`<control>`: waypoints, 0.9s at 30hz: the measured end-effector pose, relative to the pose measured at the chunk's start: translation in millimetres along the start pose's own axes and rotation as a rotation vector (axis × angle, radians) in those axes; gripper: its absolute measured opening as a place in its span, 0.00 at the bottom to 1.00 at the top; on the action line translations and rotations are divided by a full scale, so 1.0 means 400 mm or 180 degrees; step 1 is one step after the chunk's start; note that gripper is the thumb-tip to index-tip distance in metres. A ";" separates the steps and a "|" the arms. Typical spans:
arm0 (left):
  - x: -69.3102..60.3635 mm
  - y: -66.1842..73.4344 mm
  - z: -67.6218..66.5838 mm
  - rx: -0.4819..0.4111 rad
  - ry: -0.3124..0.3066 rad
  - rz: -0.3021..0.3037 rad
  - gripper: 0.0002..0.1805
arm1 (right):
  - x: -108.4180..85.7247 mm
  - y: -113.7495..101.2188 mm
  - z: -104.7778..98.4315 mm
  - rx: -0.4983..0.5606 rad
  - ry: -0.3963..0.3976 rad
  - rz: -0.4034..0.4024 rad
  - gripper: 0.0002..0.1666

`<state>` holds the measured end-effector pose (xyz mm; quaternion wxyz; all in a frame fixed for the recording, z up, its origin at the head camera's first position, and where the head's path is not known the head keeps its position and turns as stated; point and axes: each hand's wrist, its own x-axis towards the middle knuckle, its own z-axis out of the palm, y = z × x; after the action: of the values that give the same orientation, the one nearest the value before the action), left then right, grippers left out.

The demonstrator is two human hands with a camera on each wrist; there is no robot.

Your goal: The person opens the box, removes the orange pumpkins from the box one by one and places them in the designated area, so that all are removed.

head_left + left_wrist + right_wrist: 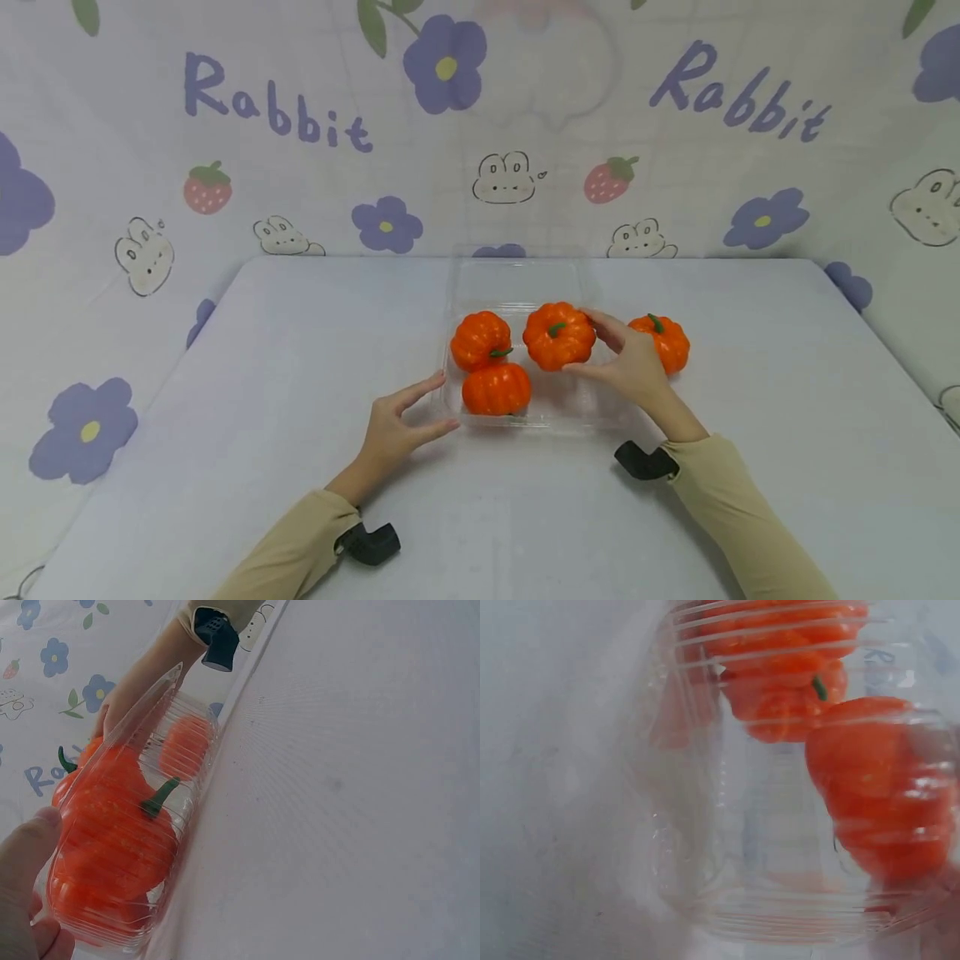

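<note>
My right hand (pixel 633 367) grips an orange toy pumpkin (pixel 557 337) with a green stem, thumb and fingers on its right side, over the back right of a clear plastic container (pixel 577 412). Two more pumpkins lie in the container's left half: one at the back (pixel 480 342), tipped with its stem to the right, and one at the front (pixel 495 390). At the container's left wall is my left hand (pixel 393 425), thumb and index finger spread; the left wrist view shows its thumb (pixel 37 832) at the rim. Through the clear wall, the right wrist view shows the gripped pumpkin (pixel 889 787).
Another orange pumpkin (pixel 667 343) stands on the white table (pixel 315 333), right of the container and partly behind my right hand. The container's clear lid (pixel 517 283) lies folded back toward a printed cloth backdrop (pixel 300 192). A dark camera mount sits on each wrist.
</note>
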<state>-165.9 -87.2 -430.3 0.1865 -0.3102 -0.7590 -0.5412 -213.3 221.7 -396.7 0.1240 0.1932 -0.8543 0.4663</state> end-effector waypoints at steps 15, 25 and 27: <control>0.006 -0.003 -0.001 0.0000 0.0000 -0.0019 0.28 | 0.004 -0.022 -0.037 0.1151 -0.0125 0.0623 0.38; 0.001 -0.003 0.002 0.0049 0.0027 -0.0023 0.28 | 0.002 -0.027 -0.068 0.1200 -0.0160 0.0622 0.42; 0.001 -0.003 0.002 0.0064 0.0034 0.0003 0.28 | 0.001 -0.026 -0.077 0.1154 -0.0152 0.0610 0.43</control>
<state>-167.0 -86.7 -431.3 0.1939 -0.3057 -0.7633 -0.5351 -208.1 242.6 -372.3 0.0220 0.1412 -0.7736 0.6174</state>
